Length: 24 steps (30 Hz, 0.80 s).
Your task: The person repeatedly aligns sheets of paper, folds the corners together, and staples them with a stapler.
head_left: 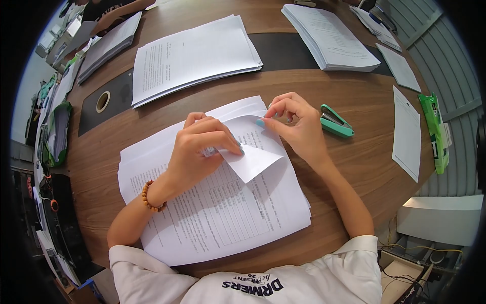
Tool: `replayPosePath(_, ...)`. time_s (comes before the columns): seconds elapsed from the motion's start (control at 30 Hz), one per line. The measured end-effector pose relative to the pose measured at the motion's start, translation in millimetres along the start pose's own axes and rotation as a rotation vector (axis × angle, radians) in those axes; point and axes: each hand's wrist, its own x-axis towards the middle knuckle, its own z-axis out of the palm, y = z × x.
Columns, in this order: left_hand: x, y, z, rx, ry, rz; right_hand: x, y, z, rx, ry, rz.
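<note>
A stack of printed paper (202, 218) lies tilted in front of me on the table. My left hand (197, 144) is closed over it, its thumb and fingers pinching a sheet of paper (255, 162) whose corner is folded over, showing a blank white side. At the far edge of the stack, my right hand (296, 121) pinches the paper's top edge between thumb and fingers. How many sheets it grips is hidden. Just right of that hand, touching nothing I can make out, lies a teal stapler (336, 121). A beaded bracelet (151, 196) circles my left wrist.
Across the table stand more paper stacks, one at the middle (197, 58) and one at the back right (331, 40). Single sheets (406, 134) and a green packet (434, 134) lie along the right edge. A cable hole (103, 102) is at left. Another person's arm (119, 15) rests at the far left.
</note>
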Motion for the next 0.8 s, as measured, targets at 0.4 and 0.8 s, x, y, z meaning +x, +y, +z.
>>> replayPosePath(0.4,1.9,3.9,1.2,0.033,0.076,-0.025,9.8,-8.2,4.1,-0.224,0.127,-0.403)
replayPosePath(0.8,0.6,7.7,-0.5,-0.135,0.054,-0.114,18.3,1.5,-9.0,0.127,-0.090,0.038)
